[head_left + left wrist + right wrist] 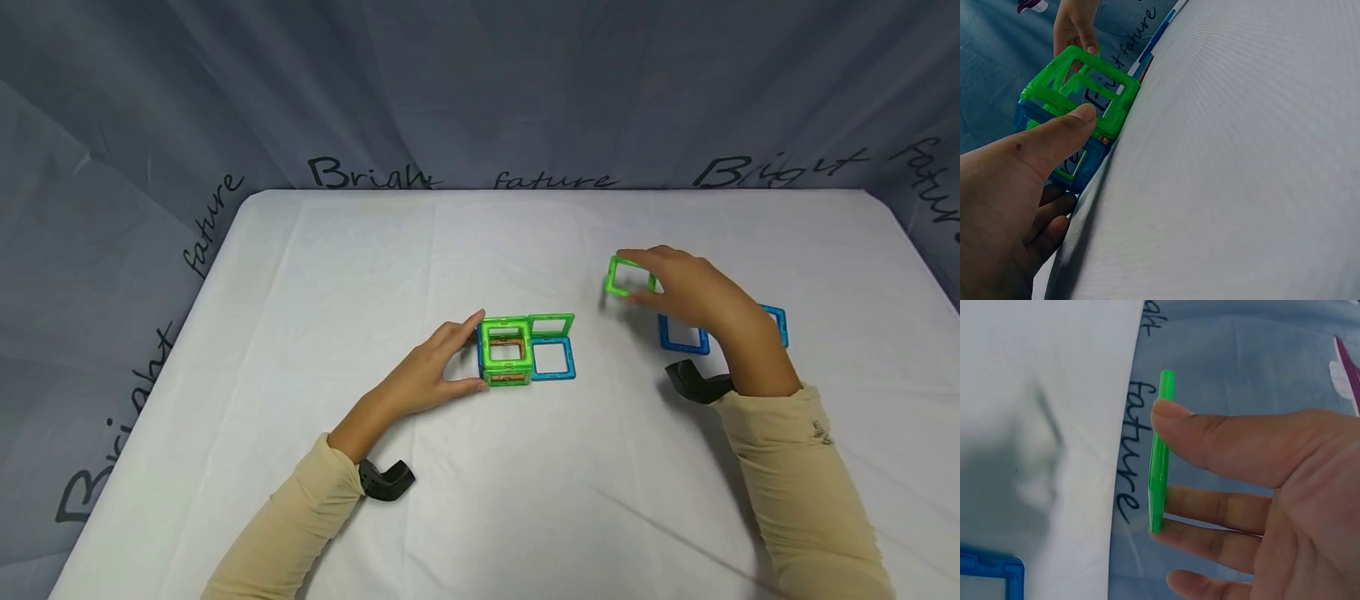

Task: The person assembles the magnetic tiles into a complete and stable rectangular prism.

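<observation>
My left hand [427,371] grips the left side of a small cube of magnetic tiles [487,346], thumb at the near side and fingers at the far side. The cube has a green top and near face, with blue on the left and orange lower down. In the left wrist view the thumb presses on a green tile [1044,94]. Joined to the cube's right are a flat blue square tile [571,358] and a raised green tile [551,316]. Over the table to the right, my right hand [686,287] pinches a green square tile [1159,462] by its edges.
A blue square tile [664,333] lies below the right hand. Another blue tile [782,325] shows beyond the right wrist, partly hidden by it. The white-covered table [525,500] meets a grey curtain [510,92] with handwriting at the back and sides.
</observation>
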